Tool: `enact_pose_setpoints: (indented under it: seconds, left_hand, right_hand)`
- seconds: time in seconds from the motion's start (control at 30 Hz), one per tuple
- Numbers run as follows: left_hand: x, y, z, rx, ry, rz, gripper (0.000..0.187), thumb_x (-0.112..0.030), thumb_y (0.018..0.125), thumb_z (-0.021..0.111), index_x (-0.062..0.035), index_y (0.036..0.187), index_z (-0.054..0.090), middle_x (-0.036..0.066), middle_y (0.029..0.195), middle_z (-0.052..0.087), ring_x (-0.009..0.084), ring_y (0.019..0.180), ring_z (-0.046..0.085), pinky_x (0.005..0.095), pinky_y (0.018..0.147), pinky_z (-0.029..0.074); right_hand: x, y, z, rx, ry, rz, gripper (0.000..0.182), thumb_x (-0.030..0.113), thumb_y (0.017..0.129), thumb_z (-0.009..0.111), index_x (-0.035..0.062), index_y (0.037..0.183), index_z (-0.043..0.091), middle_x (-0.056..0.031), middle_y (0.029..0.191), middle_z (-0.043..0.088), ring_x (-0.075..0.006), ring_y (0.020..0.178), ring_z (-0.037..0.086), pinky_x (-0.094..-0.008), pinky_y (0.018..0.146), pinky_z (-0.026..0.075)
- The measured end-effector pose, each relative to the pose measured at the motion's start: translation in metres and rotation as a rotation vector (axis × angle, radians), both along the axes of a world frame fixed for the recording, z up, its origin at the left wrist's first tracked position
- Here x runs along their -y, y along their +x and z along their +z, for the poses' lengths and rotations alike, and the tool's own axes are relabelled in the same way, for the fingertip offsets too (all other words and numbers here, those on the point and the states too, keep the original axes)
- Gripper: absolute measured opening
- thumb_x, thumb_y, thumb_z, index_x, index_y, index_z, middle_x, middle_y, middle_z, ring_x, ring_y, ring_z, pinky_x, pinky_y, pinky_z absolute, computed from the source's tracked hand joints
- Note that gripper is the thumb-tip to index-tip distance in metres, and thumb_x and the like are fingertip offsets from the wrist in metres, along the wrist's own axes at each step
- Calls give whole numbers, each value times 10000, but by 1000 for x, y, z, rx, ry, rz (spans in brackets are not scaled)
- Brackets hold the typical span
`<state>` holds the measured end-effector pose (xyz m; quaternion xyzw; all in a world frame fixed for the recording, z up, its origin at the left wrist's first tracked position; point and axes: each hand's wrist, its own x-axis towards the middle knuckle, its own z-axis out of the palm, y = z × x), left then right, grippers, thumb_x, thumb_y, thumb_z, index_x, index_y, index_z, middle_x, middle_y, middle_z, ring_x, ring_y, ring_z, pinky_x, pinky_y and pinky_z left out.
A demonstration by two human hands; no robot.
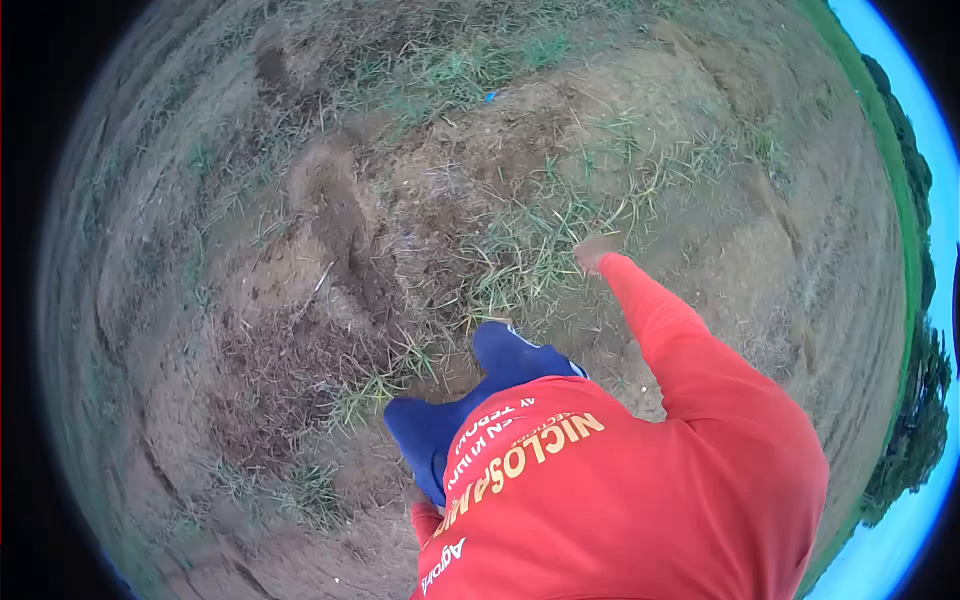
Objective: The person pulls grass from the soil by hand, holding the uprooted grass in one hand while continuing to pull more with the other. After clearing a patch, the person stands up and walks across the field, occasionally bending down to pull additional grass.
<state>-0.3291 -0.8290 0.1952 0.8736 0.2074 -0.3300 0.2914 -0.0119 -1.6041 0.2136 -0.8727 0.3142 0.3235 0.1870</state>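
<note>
My right hand (594, 252), at the end of a stretched red sleeve, is low over the ground beside a patch of long green grass (530, 262). It is blurred, so its fingers and anything in them cannot be made out. Only a small part of my left hand (414, 493) shows, close to my knee in blue trousers (415, 430). The rest of that hand is hidden behind the trousers and the red shirt (640, 500).
Brown soil (270, 290) with ridges, dry stalks and grass tufts surrounds me. A small blue scrap (490, 97) lies near the top. Trees (920, 400) and a green field edge stand at the far right.
</note>
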Motion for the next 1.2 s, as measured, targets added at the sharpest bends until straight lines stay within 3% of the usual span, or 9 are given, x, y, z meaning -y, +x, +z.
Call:
enact_pose_setpoints:
  seconds: [0.07,0.2,0.53,0.63,0.73,0.83,0.93,1.07,1.2]
  left_hand:
    - [9,32,25,-194,-261,274,329,-409,971,608,-124,815,663,83,850,740,187,673,662,352,592,502]
    - [32,80,75,-464,-558,769,298,-406,963,617,-119,885,650,83,904,736,184,687,659,338,597,517]
    - [151,290,139,-156,-471,461,150,-246,902,678,-112,873,619,32,799,662,128,584,603,256,470,474]
    - [185,292,142,-182,-536,429,147,-227,894,686,-102,867,613,23,767,633,112,556,584,248,449,462]
    - [185,286,124,-323,-630,355,123,-206,888,679,-95,894,626,34,778,645,130,552,589,254,459,482]
    - [166,266,72,-424,-605,309,119,-175,869,664,-88,949,655,52,816,676,177,599,650,305,470,515]
    - [169,247,67,-378,-452,-6,114,-122,877,638,-77,977,665,75,828,686,203,617,671,318,503,563]
    - [174,228,54,-616,-462,404,98,-93,890,625,-56,973,662,103,840,692,243,666,695,356,547,613]
    - [200,239,48,-528,-422,356,67,-90,902,619,-44,940,648,102,804,674,247,660,683,361,532,604]
  right_hand:
    - [2,-64,22,-64,185,-423,274,242,921,580,89,715,674,-56,647,680,-197,473,621,-365,463,502]
    - [5,-195,56,-243,131,-307,226,199,911,595,33,811,712,-82,739,708,-205,573,664,-369,508,538]
    - [-40,-357,83,-215,417,-954,187,181,918,612,73,804,714,-73,867,752,-153,670,714,-311,548,574]
    - [-27,-362,62,-188,352,-776,132,172,859,671,126,741,707,-35,817,741,-174,668,710,-341,541,559]
    - [-6,-354,57,-168,-78,560,43,154,757,727,166,719,712,-21,784,718,-220,656,701,-405,566,556]
    - [3,-359,33,-67,-124,387,82,152,661,754,200,715,716,-27,779,696,-265,658,688,-465,592,542]
    - [-8,-358,73,-8,-152,363,33,161,749,734,168,780,725,-16,833,722,-220,653,696,-415,579,564]
    - [-17,-415,37,45,324,-546,90,167,867,667,87,889,702,-49,873,736,-198,666,701,-346,614,602]
    - [-31,-428,110,-61,533,-1290,113,149,897,637,49,947,657,-106,879,721,-223,674,704,-353,652,624]
